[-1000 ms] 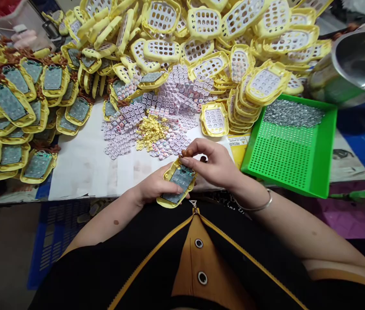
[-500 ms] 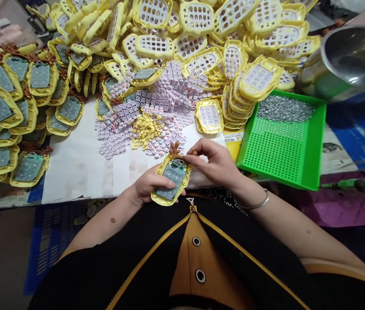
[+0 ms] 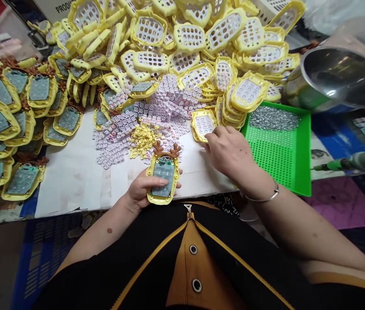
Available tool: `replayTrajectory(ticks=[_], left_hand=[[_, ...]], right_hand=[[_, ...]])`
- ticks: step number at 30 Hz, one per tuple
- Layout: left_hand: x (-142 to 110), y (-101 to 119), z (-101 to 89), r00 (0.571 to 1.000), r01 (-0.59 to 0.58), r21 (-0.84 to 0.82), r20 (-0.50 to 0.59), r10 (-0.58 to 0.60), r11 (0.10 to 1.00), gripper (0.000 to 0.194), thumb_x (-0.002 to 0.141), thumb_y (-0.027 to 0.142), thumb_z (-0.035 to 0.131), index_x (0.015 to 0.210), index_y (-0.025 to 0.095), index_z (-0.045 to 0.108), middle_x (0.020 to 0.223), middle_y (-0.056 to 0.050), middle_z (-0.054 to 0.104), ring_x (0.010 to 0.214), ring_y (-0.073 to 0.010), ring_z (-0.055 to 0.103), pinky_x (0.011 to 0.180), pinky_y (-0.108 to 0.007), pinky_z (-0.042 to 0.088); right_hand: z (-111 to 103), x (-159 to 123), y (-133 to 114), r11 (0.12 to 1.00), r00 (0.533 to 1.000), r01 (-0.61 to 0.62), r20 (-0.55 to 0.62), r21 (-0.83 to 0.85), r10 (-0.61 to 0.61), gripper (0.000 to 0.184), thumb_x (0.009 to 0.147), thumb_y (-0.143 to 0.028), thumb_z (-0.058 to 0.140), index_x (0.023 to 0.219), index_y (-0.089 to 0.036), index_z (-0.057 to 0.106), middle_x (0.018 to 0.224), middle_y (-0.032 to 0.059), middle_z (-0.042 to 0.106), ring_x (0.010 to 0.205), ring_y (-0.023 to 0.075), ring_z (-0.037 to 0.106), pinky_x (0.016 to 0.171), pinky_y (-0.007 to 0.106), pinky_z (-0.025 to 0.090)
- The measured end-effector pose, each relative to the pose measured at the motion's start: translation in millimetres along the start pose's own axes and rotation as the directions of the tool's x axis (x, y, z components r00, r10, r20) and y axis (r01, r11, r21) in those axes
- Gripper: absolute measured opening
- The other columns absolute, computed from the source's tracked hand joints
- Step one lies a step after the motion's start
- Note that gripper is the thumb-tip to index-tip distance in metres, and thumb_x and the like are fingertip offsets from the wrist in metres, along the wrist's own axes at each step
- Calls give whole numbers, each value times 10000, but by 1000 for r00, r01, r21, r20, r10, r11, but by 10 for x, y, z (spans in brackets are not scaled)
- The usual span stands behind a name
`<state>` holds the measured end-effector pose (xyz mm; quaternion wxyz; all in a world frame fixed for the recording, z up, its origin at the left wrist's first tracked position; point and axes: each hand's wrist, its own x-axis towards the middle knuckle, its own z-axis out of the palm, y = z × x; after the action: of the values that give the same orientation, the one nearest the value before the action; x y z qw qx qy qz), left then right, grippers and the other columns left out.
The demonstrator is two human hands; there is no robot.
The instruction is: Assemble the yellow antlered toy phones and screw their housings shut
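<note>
My left hand (image 3: 140,188) holds a yellow toy-phone casing half (image 3: 159,200) with brown antlers. Its open back faces up, showing a grey-green circuit board (image 3: 163,172) and thin wires at the top. The thumb lies across the board, and the other fingers wrap behind the casing. My right hand (image 3: 229,150) is over the table, its bent fingers at the lower right edge of a yellow casing half with a pale button pad (image 3: 204,124). Thumb and index finger look apart; whether they touch that casing cannot be told.
Button pads (image 3: 114,150) and small yellow pieces (image 3: 144,140) lie ahead. Casings with boards (image 3: 24,178) are heaped left; empty-looking casings (image 3: 189,36) are piled behind. At right are a green tray (image 3: 303,163) of screws (image 3: 274,117), a metal pot (image 3: 337,77) and a screwdriver (image 3: 350,161).
My right hand has left the antlers and moved right to the casing with the button pad. Both antlers now show seated. The held casing has turned more upright and shifted slightly left.
</note>
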<state>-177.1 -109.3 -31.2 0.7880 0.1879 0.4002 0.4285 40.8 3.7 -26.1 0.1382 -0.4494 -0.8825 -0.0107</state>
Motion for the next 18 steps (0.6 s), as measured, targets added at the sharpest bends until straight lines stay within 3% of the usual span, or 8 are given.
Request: replayTrajectory(ticks=[4,8,11,15,18], left_hand=[[5,25,14,999,-48,-23,-11,47,999,447,571,98,768,1016,132,740,1140,-126,739,858,-245,730,715,-327,614],[31,76,22,997,-63,-55,-37,61,997,405,588,147,793,989,107,749,1131,-147,743,792,-217,730,707,-297,599],[67,129,45,985,-162,-87,-80,155,983,396,615,217,793,990,100,742,1092,-148,752,844,-240,735,773,-314,595],[113,156,109,955,-268,-42,-142,260,963,490,607,248,800,1071,114,719,965,-125,773,967,-311,724,915,-404,565],[111,133,159,950,-278,-34,-157,269,960,558,608,248,809,1141,129,695,906,-93,777,981,-323,723,957,-438,544]], right_hand=[[25,52,5,958,995,82,85,-274,-60,251,873,-62,443,779,-145,660,785,149,634,718,241,450,599,359,254],[-26,-6,-15,936,993,92,-37,-339,-111,211,901,-93,462,802,-160,636,796,115,648,731,234,457,630,353,300],[-111,-109,-93,918,971,160,-111,-363,-213,167,914,-124,493,816,-167,621,849,98,671,774,235,497,715,366,378],[-190,-309,-312,871,889,378,-139,-314,-436,216,931,-100,443,901,-145,653,955,101,705,920,237,563,949,407,411],[-202,-455,-455,804,778,544,-216,-240,-590,263,936,-96,415,979,-154,668,1067,81,721,1073,226,585,1038,426,411]])
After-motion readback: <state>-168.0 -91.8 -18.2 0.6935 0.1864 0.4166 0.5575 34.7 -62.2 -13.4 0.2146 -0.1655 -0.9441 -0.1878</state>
